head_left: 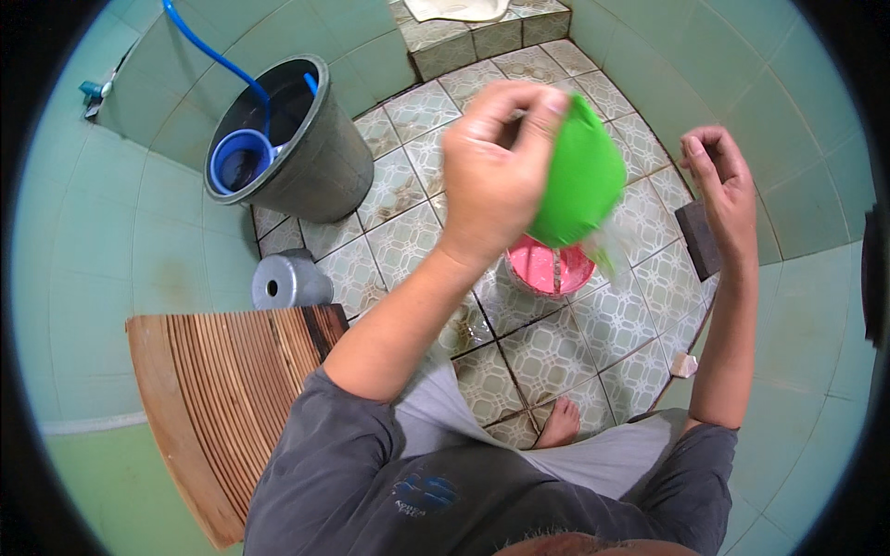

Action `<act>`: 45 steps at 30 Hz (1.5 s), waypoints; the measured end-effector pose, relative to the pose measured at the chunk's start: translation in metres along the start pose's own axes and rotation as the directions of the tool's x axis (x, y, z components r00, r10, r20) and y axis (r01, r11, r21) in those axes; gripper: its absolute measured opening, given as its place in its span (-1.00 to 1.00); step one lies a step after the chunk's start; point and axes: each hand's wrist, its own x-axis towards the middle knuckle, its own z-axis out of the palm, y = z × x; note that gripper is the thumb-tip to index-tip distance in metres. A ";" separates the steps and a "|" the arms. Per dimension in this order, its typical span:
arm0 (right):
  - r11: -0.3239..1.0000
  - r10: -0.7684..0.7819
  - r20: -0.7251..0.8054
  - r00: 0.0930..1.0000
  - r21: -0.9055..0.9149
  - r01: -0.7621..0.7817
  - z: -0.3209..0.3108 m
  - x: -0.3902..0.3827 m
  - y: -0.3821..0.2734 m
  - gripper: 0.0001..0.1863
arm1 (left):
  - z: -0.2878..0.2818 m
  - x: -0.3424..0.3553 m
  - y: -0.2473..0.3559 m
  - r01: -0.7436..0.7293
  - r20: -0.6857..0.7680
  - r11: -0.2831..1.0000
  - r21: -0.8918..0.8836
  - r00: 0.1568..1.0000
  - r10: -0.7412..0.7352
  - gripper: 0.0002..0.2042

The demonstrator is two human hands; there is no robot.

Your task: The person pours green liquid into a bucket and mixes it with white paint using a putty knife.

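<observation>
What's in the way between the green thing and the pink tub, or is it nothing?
Nothing solid that I can see. The left hand holds the green thing, which overlaps the far edge of the pink tub in this view. A watery blur shows beside them, and the right hand is off to the side.

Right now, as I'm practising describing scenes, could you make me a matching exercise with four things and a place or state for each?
Column one:
1. green item
2. pink bowl
3. blue dipper
4. right hand

Column two:
A. at the upper rim of the dark bucket
B. loosely curled, with no object visible in it
C. held by the left hand, blurred in the picture
D. directly below the green item in the picture, partly hidden by it

Right pairs: 1-C, 2-D, 3-A, 4-B
</observation>
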 end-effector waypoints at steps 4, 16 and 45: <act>0.993 -0.120 0.096 0.988 0.002 0.120 0.050 -0.005 -0.091 -0.79 | 0.019 -0.023 0.006 0.037 0.137 0.993 -0.113 0.990 -0.021 -0.85; 0.984 -0.065 0.184 0.981 -0.149 0.093 0.043 -0.023 -0.114 -0.91 | 0.025 -0.041 0.002 0.070 0.236 0.991 -0.114 0.971 -0.041 -0.85; 0.999 0.054 0.139 0.989 -0.009 -0.054 0.050 -0.023 -0.101 -0.87 | 0.022 -0.034 -0.017 0.000 0.226 1.000 -0.026 0.974 0.006 -0.85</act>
